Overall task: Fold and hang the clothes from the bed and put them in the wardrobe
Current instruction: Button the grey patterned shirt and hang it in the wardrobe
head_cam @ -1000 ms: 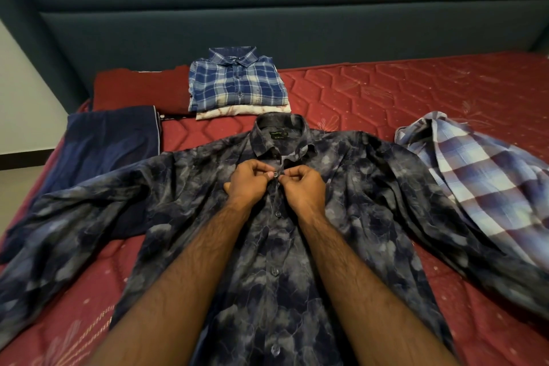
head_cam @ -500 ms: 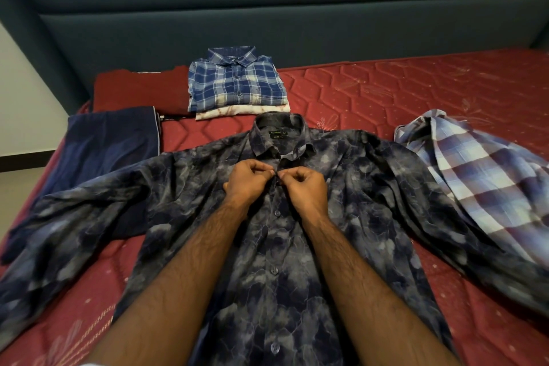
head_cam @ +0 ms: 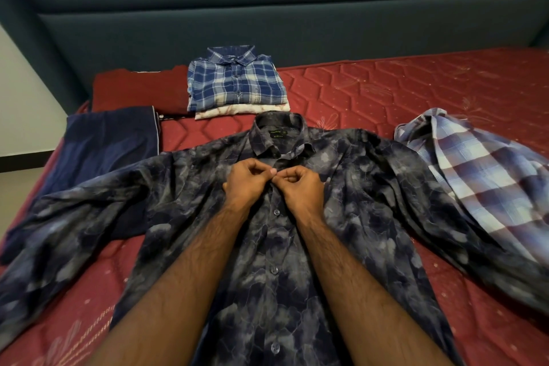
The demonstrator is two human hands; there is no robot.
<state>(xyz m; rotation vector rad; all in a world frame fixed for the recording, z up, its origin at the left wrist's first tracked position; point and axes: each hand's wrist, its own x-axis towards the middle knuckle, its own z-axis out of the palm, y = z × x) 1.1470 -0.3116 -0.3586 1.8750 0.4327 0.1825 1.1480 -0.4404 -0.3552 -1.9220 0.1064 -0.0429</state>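
Observation:
A dark grey-blue patterned shirt (head_cam: pixel 371 181) lies spread face up on the red mattress (head_cam: pixel 401 89), sleeves out to both sides. My left hand (head_cam: pixel 248 183) and my right hand (head_cam: pixel 301 187) meet at the placket just below the collar, each pinching the shirt front at a button there. Lower buttons down the front look fastened. A folded blue plaid shirt (head_cam: pixel 236 79) sits on a folded cream garment (head_cam: pixel 237 111) behind the collar. An unfolded blue and purple checked shirt (head_cam: pixel 481 175) lies crumpled at the right.
A dark navy garment (head_cam: pixel 110 140) lies flat at the left edge of the bed, and a dark red cloth (head_cam: pixel 139 89) lies behind it. A teal padded headboard (head_cam: pixel 297 18) runs along the back. The floor and a white wall show at far left.
Both hands have stayed at the top of the placket, with only small finger movements at the button. The shirt has not shifted.

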